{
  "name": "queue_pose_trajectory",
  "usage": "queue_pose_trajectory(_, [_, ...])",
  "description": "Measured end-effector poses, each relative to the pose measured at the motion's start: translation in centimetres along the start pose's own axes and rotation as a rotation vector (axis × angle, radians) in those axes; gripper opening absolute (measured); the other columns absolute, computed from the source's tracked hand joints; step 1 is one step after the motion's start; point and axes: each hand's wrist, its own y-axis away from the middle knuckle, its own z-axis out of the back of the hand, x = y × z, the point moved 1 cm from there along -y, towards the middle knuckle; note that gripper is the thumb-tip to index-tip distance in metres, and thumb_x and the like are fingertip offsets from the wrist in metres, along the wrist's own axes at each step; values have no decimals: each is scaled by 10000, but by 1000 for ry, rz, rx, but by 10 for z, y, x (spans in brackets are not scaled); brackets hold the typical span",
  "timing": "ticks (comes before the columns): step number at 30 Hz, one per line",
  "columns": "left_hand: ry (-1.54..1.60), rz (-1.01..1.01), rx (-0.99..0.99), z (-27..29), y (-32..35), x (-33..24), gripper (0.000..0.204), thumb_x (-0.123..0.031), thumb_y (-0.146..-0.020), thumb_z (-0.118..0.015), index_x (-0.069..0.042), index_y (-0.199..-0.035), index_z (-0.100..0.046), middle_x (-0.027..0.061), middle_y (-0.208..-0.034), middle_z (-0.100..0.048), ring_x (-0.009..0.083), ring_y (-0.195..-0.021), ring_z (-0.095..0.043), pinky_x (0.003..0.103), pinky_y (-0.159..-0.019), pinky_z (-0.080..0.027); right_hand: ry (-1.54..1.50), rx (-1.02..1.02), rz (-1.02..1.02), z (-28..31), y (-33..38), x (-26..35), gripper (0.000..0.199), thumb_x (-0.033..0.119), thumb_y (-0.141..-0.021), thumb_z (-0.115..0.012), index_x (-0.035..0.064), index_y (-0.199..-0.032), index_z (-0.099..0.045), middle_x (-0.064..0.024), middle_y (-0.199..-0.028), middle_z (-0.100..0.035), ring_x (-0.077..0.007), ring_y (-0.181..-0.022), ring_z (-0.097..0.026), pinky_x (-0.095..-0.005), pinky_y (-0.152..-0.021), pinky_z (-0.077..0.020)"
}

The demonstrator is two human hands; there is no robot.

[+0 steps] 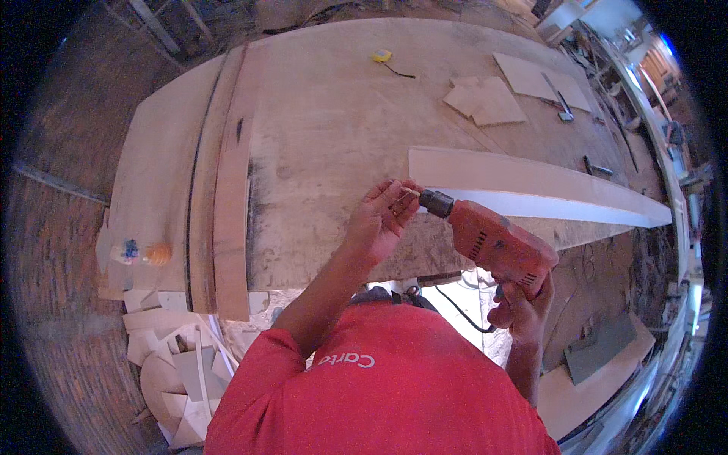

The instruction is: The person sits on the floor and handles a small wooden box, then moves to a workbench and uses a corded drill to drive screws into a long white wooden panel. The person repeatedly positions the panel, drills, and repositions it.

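A red power drill (497, 244) with a black chuck (437, 202) is held up over the near part of the wooden worktable (318, 152), its front pointing up and to the left. My right hand (523, 307) wraps round its handle at the rear. At the chuck's front, the fingers of my left hand (383, 216) pinch a thin, light-coloured bit (412, 192). A black cord (462, 315) hangs below the drill. Just beyond the drill lies a long board (523, 178) with a white edge, running off to the right.
A yellow tape measure (381, 56) lies toward the far edge. Flat wood pieces (485, 101) and a hammer (563, 110) are at the far right. Long strips (231, 189) cross the table's left side, near a clear container (155, 254). Offcuts (178, 364) pile up at lower left.
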Motion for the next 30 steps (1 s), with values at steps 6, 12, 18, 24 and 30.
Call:
queue_pose_trajectory(6, [62, 26, -26, 0, -10, -4, 175, -161, -1054, -589, -30, -1137, -669, 135, -1137, -733, 221, -1033, -722, 332, -897, -629, 38, -60, -7, -13, 1, -1, 474, 110, -867, -756, -4, -1269, -532, -127, -978, -703, -152, -710, -680, -279, -596, -569])
queue_pose_trajectory(12, [67, 78, -38, 5, -18, -4, 169, -150, -1054, -585, -33, -1145, -665, 130, -1143, -734, 224, -1046, -731, 321, -889, -643, 29, -94, 4, -17, 2, -5, 462, 115, -863, -757, -13, -1256, -549, -125, -971, -702, -156, -716, -680, -282, -601, -571])
queue_pose_trajectory(18, [110, 89, 11, 13, -23, -1, 142, -134, -1046, -597, -59, -1138, -677, 122, -1150, -736, 232, -1042, -734, 328, -888, -643, 134, -122, -47, -19, 2, 0, 532, 153, -852, -783, -20, -1291, -538, -124, -988, -705, -154, -732, -687, -278, -617, -586])
queue_pose_trajectory(24, [53, 70, -16, 19, -22, 5, 119, -123, -1023, -638, -77, -1123, -684, 126, -1180, -738, 243, -1038, -736, 375, -880, -639, 110, -102, -82, -16, 2, 3, 565, 137, -825, -805, -13, -1301, -538, -125, -1015, -708, -171, -770, -710, -282, -594, -593])
queue_pose_trajectory(30, [-602, 200, 202, 28, -31, -44, 165, -125, -970, -725, -18, -1094, -737, 149, -1060, -761, 203, -950, -734, 327, -857, -599, 199, -112, 3, 16, -4, 14, 618, 101, -798, -814, 7, -1340, -533, -100, -1042, -691, -153, -735, -690, -282, -568, -576])
